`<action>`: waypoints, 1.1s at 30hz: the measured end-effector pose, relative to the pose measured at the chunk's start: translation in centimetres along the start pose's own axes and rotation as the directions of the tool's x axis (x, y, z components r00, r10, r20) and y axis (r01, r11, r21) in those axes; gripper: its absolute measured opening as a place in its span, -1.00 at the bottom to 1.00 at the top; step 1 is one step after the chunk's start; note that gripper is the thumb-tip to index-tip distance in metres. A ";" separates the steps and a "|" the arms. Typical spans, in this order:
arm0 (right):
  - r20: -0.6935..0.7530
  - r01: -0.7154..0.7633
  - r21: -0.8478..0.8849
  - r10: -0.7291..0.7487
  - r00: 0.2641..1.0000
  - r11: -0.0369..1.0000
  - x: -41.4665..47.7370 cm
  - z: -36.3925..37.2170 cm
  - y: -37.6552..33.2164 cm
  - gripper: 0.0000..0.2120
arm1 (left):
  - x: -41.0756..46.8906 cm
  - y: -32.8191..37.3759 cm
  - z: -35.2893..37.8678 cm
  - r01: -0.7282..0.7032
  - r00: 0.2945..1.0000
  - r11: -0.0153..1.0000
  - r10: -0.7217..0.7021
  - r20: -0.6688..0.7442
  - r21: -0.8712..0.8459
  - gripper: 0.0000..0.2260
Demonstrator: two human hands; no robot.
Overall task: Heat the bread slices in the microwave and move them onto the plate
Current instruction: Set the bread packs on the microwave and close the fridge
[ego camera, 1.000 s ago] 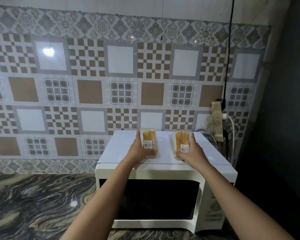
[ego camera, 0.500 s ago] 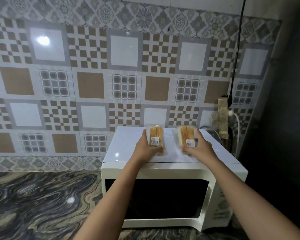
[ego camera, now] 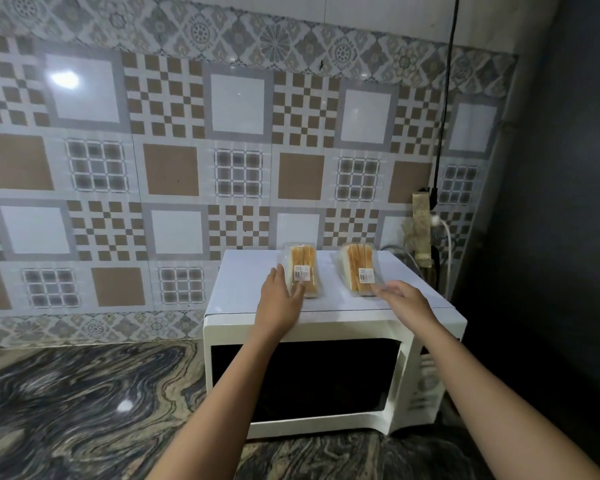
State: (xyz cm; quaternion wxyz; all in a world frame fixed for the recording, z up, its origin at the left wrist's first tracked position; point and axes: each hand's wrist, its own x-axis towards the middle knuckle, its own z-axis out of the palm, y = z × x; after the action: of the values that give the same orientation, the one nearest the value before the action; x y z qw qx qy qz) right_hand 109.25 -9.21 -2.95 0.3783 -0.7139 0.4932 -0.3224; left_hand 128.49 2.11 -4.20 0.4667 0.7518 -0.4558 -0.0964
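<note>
Two clear plastic packs of bread slices lie on top of the white microwave. The left bread pack and the right bread pack each carry a white barcode label. My left hand hovers just in front of the left pack, its fingers spread and its fingertips at the pack's near end. Just off the near corner of the right pack is my right hand, fingers apart and holding nothing. The microwave door is closed, with a dark window. No plate is in view.
The microwave stands on a dark marbled counter against a patterned tile wall. A power strip with a black cable and a white plug hangs at the right, behind the microwave. A dark wall closes off the right side.
Both hands have let go of the bread packs and drawn back toward me. The packs stay lying on the microwave top. The view has shifted closer and a little to the left.
</note>
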 end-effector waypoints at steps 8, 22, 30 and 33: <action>0.096 -0.013 -0.154 0.028 0.995 0.988 -8.7 -5.0 -0.1 -0.57 | -5.8 1.7 -2.3 0.131 0.990 0.990 -0.129 0.055 -0.049 -0.46; -0.304 -0.243 -0.136 0.193 0.933 0.960 -40.2 -20.8 8.4 -0.66 | -31.5 14.7 4.5 -0.153 0.933 0.962 0.216 0.288 -0.226 -0.53; -0.655 -0.460 -0.077 0.303 0.693 0.885 -61.9 -34.5 11.9 -0.72 | -49.4 26.6 10.9 -0.255 0.673 0.869 0.475 0.568 -0.425 -0.46; -0.729 -0.515 -0.035 0.331 0.599 0.857 -68.9 -38.2 12.1 -0.69 | -55.3 31.5 13.1 -0.265 0.549 0.819 0.562 0.619 -0.509 -0.49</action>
State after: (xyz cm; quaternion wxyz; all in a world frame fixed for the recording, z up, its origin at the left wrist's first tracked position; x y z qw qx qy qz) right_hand 50.78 44.85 -0.03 0.1384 -0.4388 0.7897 -0.4057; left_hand 70.97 32.21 -2.02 0.3745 0.4138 -0.7469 -0.3615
